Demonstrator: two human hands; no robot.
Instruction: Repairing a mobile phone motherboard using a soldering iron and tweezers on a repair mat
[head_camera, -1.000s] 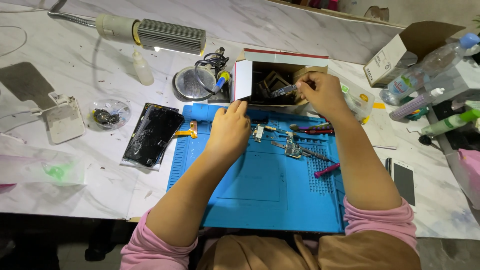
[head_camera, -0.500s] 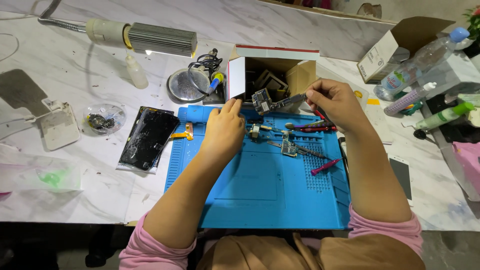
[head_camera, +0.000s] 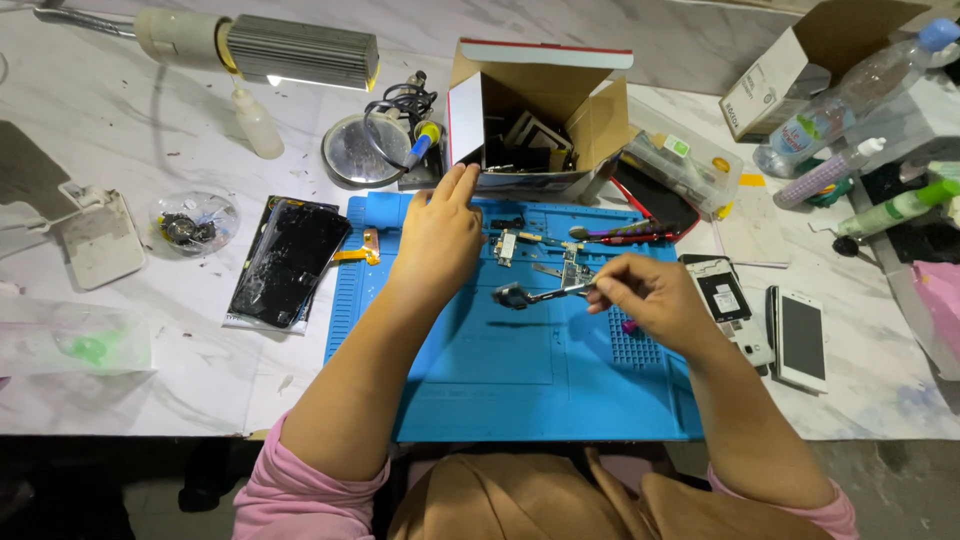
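The right hand (head_camera: 655, 300) is pinching tweezers (head_camera: 560, 292) between thumb and fingertips, its grip closed tight on their rear end. The tweezers are lying nearly level, long axis running left–right, tips pointing away from the grip toward the left. At those tips a small dark part (head_camera: 508, 296) is sitting, just over the blue mat (head_camera: 500, 380); whether the tips are clamping it or only touching it is hard to tell. The right forearm is coming up from the lower right, wrist bent slightly inward, knuckles up.

The left hand (head_camera: 440, 235) is lying palm down, up and to the left of that grip, fingers together and stretched away from the person, fingertips touching the lower front edge of the open box (head_camera: 540, 120). It is holding nothing; its grip is flat and open. The left forearm is slanting up from the lower left, pink sleeve pushed back.

Just beyond the right grip a small circuit board (head_camera: 570, 268) and red-handled tools (head_camera: 630, 232) are lying on the mat. To its right two phones (head_camera: 800, 340) are resting on the counter (head_camera: 130, 360). Far to the left a cracked screen (head_camera: 288, 260) is lying. The box contents are shadowed and unclear.
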